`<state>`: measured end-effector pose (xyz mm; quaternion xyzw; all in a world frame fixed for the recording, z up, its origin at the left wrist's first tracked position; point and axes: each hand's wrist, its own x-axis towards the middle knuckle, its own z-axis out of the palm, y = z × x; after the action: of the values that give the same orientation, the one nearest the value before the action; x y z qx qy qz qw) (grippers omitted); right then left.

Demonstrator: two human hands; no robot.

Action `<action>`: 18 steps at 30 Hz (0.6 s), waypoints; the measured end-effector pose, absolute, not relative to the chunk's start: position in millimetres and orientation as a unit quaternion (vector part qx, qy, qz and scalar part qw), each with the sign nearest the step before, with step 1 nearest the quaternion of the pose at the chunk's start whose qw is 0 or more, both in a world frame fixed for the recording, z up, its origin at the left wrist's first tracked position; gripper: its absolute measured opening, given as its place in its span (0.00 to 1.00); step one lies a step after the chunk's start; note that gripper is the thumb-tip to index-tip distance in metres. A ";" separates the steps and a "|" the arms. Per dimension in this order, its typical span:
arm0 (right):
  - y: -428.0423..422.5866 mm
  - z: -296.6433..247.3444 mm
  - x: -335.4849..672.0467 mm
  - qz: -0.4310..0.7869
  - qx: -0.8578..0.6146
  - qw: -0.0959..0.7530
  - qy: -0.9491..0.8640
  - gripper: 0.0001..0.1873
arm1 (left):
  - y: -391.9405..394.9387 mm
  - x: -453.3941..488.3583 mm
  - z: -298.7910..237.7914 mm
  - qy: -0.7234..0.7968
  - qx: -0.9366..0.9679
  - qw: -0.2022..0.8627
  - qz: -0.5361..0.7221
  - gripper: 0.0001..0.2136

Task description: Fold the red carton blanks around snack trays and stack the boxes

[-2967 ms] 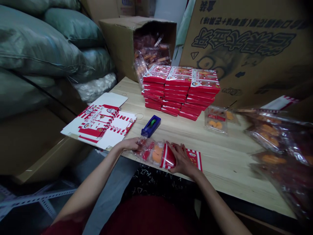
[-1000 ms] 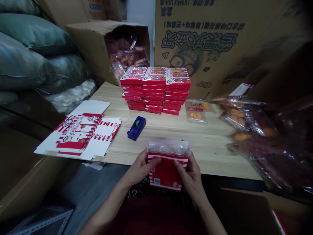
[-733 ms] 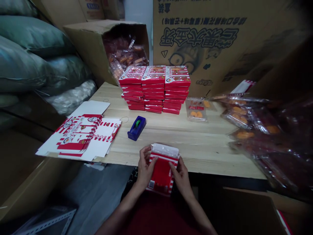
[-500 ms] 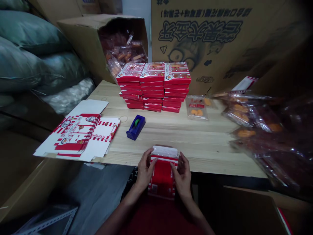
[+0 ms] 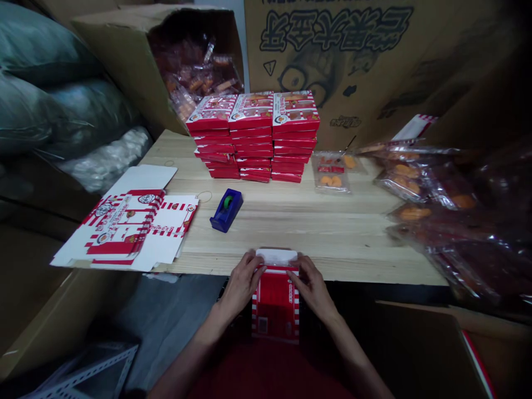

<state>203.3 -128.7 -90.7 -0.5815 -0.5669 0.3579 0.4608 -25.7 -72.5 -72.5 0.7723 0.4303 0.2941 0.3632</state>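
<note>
A red-and-white striped cardboard box (image 5: 274, 305) is held at the table's front edge, its white end flap (image 5: 276, 256) standing out at the far end. My left hand (image 5: 241, 280) grips the left side near that end, thumb on the red face. On the opposite side my right hand (image 5: 311, 282) grips it the same way, fingers by the flap. Beyond them a blue tape dispenser (image 5: 226, 210) with a green roll lies on the table. What the box contains is hidden.
Stacked red boxes (image 5: 253, 138) stand at the back of the wooden table (image 5: 332, 233). Flat printed cartons (image 5: 124, 221) lie on the left. Clear snack packets (image 5: 409, 183) pile up on the right, with another packet (image 5: 331, 173) nearer the stack. A carton (image 5: 120, 44) of packets lies behind.
Both hands have slid toward the far end of the box, thumbs now close to the flap's fold. The view has tilted down slightly, so the table items sit higher.
</note>
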 end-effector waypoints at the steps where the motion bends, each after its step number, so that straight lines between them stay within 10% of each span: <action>1: -128.9 -88.3 202.4 0.361 -0.577 0.460 -0.571 0.08 | -75.3 -25.2 -73.1 0.434 0.772 0.362 0.290 0.09; 9: -133.5 -77.7 189.2 0.346 -0.590 0.508 -0.524 0.16 | -85.8 -17.2 -72.0 0.460 0.701 0.392 0.378 0.12; 18: -137.9 -74.3 182.7 0.347 -0.576 0.528 -0.518 0.16 | -81.4 -9.0 -68.5 0.447 0.270 0.713 0.468 0.19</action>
<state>182.7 -137.9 -74.3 -0.5760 -0.5184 0.3468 0.5284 -9.0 -81.4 -68.5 0.2699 0.4474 0.4675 0.7131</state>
